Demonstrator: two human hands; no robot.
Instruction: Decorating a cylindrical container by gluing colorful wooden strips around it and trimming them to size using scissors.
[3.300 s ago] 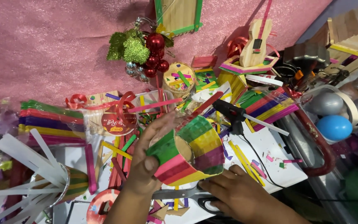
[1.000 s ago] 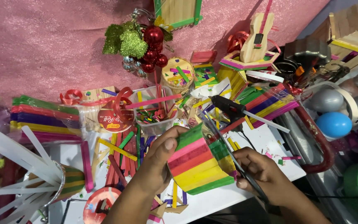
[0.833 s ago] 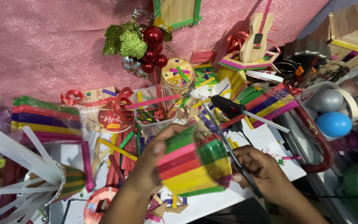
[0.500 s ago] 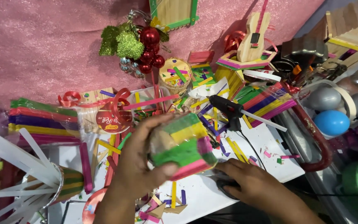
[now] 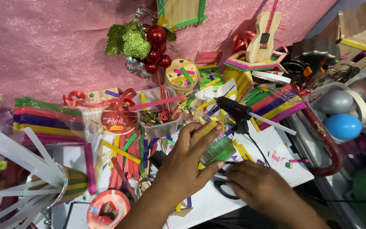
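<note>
My left hand (image 5: 182,166) grips a small cup made of coloured craft sticks (image 5: 217,149), tipped on its side and blurred, with green and yellow sticks showing past my fingers. It hangs just above the white work sheet (image 5: 276,169). My right hand (image 5: 257,187) lies palm down on the sheet just right of the cup, over black scissors (image 5: 222,189). Whether its fingers grip the scissors is hidden. A black glue gun (image 5: 234,108) lies just behind the cup, its cord running toward my right hand.
Loose coloured sticks (image 5: 126,154) and a clear tub of sticks (image 5: 159,121) crowd the left. Stick packs (image 5: 43,121), a red tape roll (image 5: 106,210), a wooden guitar model (image 5: 264,36), red baubles (image 5: 153,48) and a blue ball (image 5: 342,126) surround the sheet.
My left hand has turned the stick cup over and brought it down and to the right. My right hand has dropped lower onto the sheet, over the scissors.
</note>
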